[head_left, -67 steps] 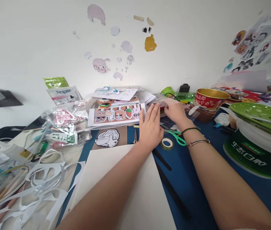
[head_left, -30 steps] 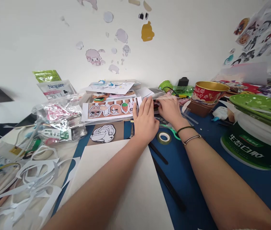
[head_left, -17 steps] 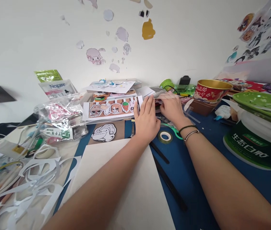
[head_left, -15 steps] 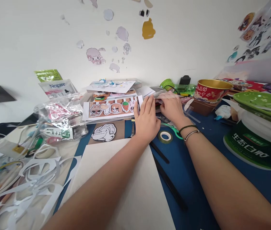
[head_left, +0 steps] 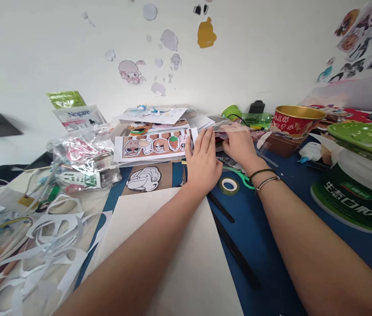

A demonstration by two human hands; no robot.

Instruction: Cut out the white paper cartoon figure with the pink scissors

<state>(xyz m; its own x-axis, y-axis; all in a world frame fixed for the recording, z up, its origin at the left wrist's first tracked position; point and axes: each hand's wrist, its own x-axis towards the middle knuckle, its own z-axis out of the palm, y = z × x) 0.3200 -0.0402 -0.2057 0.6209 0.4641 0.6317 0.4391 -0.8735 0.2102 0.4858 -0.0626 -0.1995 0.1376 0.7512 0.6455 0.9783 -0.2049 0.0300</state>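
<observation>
My left hand lies flat, fingers stretched forward, against the right end of a printed sheet of cartoon animals. That sheet rests on the front of a stack of papers. To its right, my right hand is bent with its fingers curled in under clear plastic; the fingertips are hidden, and what they hold cannot be made out. Below the hands are green-handled scissors and a roll of tape. A black-and-white cartoon cutout lies on brown card beside my left wrist.
A large white board lies under my left forearm, with black strips beside it. Paper offcuts and a clear bag crowd the left. On the right stand a red tub and a big green-labelled bucket.
The view has shifted slightly. My right hand has pushed a little further under the clear plastic, while my left hand stays flat at the sheet's end.
</observation>
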